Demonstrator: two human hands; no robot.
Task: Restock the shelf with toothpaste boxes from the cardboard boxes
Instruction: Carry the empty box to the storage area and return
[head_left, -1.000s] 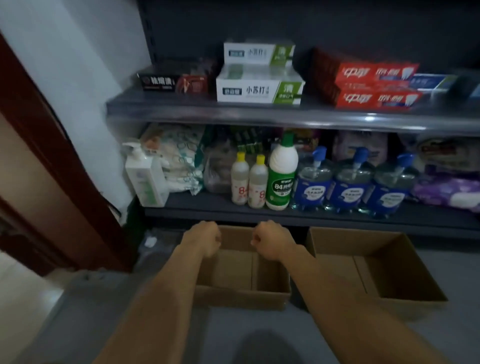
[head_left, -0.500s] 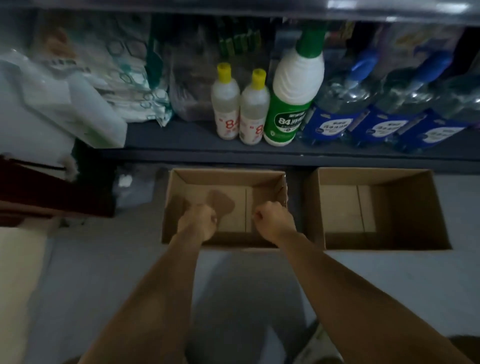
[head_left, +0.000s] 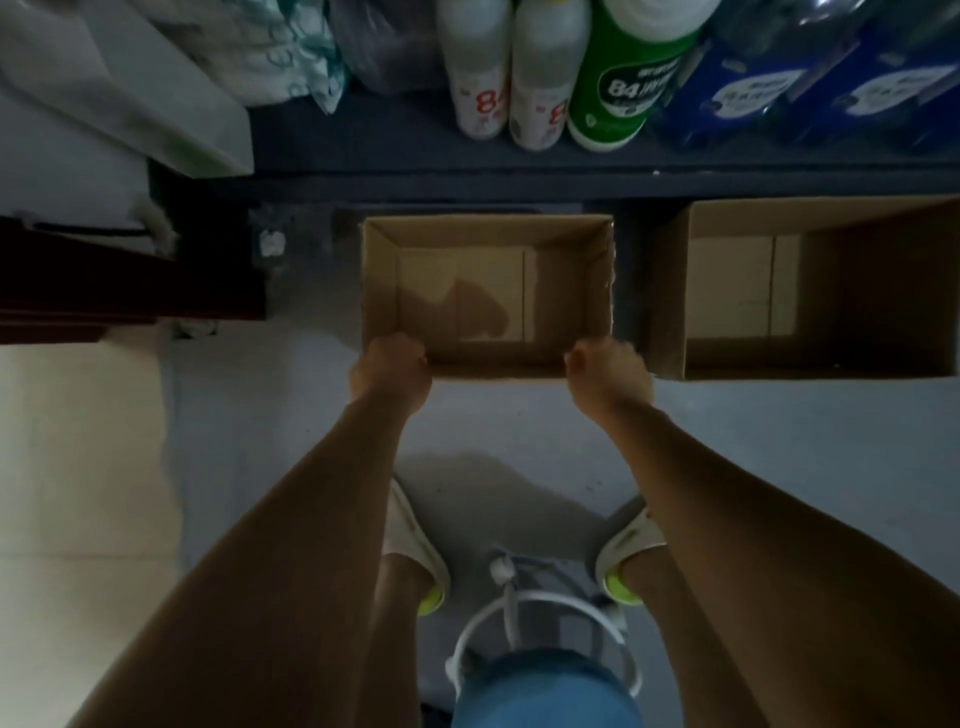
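Note:
Two open cardboard boxes stand on the grey floor under the bottom shelf (head_left: 519, 179). The left box (head_left: 485, 241) and the right box (head_left: 670, 291) both show only bare bottoms; no toothpaste boxes are in view. My left hand (head_left: 390, 366) is curled into a fist at the near left corner of the left box. My right hand (head_left: 609, 370) is curled into a fist at its near right corner. Nothing shows in either fist, and I cannot tell whether they touch the rim.
The bottom shelf carries white bottles (head_left: 478, 67), a green-labelled bottle (head_left: 623, 78), blue-labelled bottles (head_left: 779, 88) and plastic packs (head_left: 291, 47). A dark red door (head_left: 104, 275) is at the left. My feet in slippers (head_left: 415, 545) stand behind the left box.
The view has tilted down from the shelves to the floor. My fists have moved apart, from the middle of the left box to its near corners.

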